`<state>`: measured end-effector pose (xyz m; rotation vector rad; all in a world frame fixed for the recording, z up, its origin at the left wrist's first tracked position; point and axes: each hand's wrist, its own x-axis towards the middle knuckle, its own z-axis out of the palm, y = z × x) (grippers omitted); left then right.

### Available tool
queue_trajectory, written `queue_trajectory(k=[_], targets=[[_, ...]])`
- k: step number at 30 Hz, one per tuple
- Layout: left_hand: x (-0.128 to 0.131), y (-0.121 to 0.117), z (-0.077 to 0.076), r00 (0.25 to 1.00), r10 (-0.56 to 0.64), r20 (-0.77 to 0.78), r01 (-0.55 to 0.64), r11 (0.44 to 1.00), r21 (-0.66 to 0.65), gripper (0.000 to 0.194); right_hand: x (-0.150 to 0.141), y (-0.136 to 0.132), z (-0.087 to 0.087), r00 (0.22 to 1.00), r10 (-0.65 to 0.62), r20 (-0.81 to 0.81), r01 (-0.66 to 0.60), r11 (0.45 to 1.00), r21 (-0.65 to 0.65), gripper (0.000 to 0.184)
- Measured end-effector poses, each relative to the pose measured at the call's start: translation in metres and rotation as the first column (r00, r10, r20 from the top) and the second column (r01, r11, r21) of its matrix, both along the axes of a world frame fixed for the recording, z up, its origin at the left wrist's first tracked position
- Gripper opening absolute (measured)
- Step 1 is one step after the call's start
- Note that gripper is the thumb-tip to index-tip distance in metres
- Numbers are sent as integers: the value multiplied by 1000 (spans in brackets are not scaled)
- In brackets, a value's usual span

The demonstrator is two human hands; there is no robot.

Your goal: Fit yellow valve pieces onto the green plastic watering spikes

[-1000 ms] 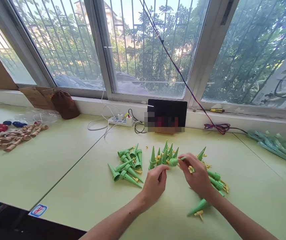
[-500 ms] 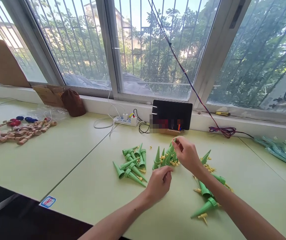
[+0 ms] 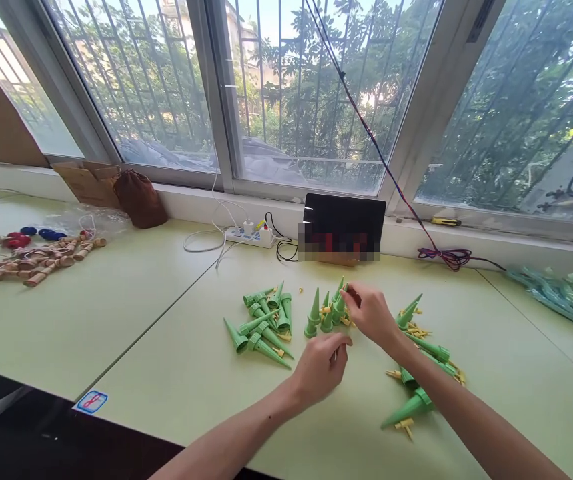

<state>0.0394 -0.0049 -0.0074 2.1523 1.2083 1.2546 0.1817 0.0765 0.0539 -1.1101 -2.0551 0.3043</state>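
Note:
My right hand (image 3: pixel 372 315) pinches the tip of an upright green plastic watering spike (image 3: pixel 337 311) in the middle group. Just in front of that group, my left hand (image 3: pixel 320 363) is curled with thumb and fingers together; anything inside it is hidden. Next to them stand more upright spikes (image 3: pixel 313 313), with small yellow valve pieces (image 3: pixel 346 322) lying among their bases. To the left lies a heap of loose green spikes (image 3: pixel 265 327). Partly behind my right forearm is another heap of green spikes (image 3: pixel 409 407) mixed with yellow T-shaped pieces (image 3: pixel 405 427).
A tablet (image 3: pixel 343 223) leans by the window sill, beside a power strip (image 3: pixel 251 237) with cables. Wooden toys (image 3: pixel 41 263) with red and blue balls and a brown pouch (image 3: pixel 140 200) sit at left. Clear plastic bags (image 3: pixel 556 300) lie at right.
My right hand has come down slightly, along with the spike at its fingertips. My left hand stays nearly in place. The view has shifted a little.

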Motion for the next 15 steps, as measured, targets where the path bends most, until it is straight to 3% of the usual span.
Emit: queue_trajectory(k=[4, 9, 12, 15], targets=[[-1, 0, -1, 1000, -16, -10, 16, 1000, -5, 28, 6, -4, -1, 998, 1, -64, -5, 998, -68, 19], [-1, 0, -1, 999, -28, -45, 27, 1000, -13, 27, 26, -16, 6, 997, -49, -53, 45, 996, -74, 26], [-1, -1, 1, 997, -41, -63, 38, 998, -41, 27, 48, -19, 7, 996, -83, 28, 85, 994, -63, 24], [-1, -2, 1, 995, -61, -81, 55, 996, -76, 26, 71, -20, 2, 962, -88, 259, 131, 979, -154, 21]])
